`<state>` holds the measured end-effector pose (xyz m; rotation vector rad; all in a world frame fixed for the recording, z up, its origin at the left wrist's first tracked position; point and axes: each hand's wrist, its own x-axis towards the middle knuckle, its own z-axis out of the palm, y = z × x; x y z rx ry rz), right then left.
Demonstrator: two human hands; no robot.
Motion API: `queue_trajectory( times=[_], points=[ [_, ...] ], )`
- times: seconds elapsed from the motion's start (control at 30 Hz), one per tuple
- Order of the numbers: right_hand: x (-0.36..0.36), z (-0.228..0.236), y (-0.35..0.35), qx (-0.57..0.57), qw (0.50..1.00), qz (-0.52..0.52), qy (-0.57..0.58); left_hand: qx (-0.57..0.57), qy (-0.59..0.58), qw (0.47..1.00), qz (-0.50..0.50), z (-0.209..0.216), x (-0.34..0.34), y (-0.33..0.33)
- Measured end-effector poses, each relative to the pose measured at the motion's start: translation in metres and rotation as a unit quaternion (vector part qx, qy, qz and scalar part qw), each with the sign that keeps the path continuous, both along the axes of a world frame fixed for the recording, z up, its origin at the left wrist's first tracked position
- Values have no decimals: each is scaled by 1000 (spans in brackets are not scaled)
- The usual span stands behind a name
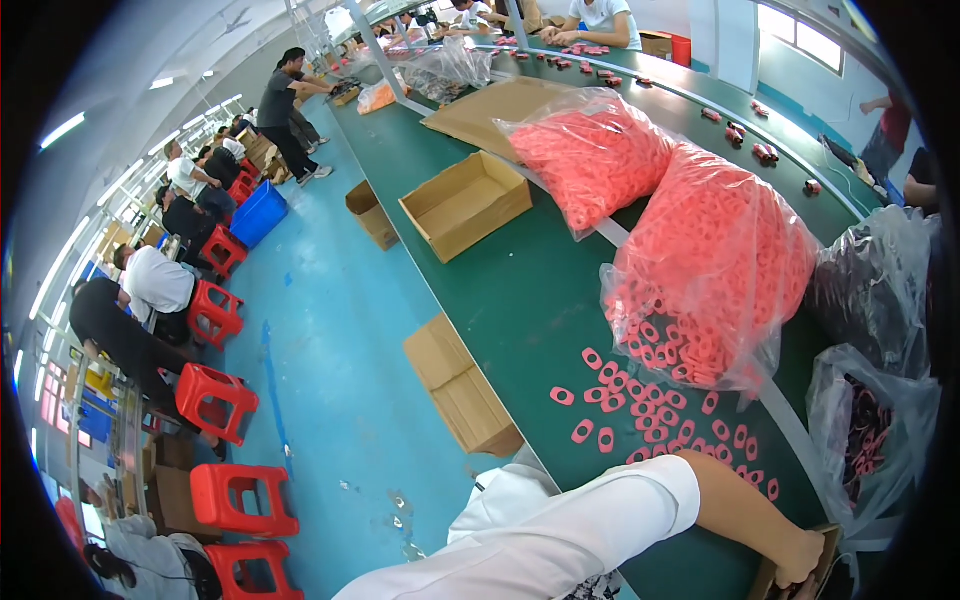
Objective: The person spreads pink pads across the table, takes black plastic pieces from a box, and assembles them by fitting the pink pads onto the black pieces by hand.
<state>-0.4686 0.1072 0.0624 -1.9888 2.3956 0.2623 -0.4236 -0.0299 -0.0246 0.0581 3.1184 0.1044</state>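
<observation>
My left arm, in a white short sleeve, reaches across the green table to the lower right. My left hand (800, 556) dips into a small cardboard box (832, 540) at the table's edge there. Its fingers point down and are bent together; what they hold is hidden. My right hand is not in view. Beside my forearm lie many loose pink oval pieces (606, 438), each with a hole. They spread from the mouth of a large clear bag of pink pieces (715, 250). A second bag of pink pieces (590, 150) leans behind it.
Clear bags with dark parts (865, 430) stand at the right edge. An open cardboard box (465, 205) sits on the table's left side; another carton (460, 385) is below the edge. Red stools (215, 400) line the blue floor. Small assembled parts (735, 132) lie along a far strip; people work beyond.
</observation>
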Motion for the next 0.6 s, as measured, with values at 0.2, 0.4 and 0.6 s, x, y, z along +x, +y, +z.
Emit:
queue_trajectory(
  times=[0.2, 0.4, 0.6],
  points=[
    [-3, 0, 0, -15, 998, 31, -43, 17, -13, 1000, 9, 3, 3, 1],
    [-7, -5, -3, -94, 993, 34, -64, 36, 71, 997, 19, 3, 0, -1],
    [-37, -19, -1, -243, 955, 14, -171, 92, 124, 987, 44, 7, -3, 0]
  ],
)
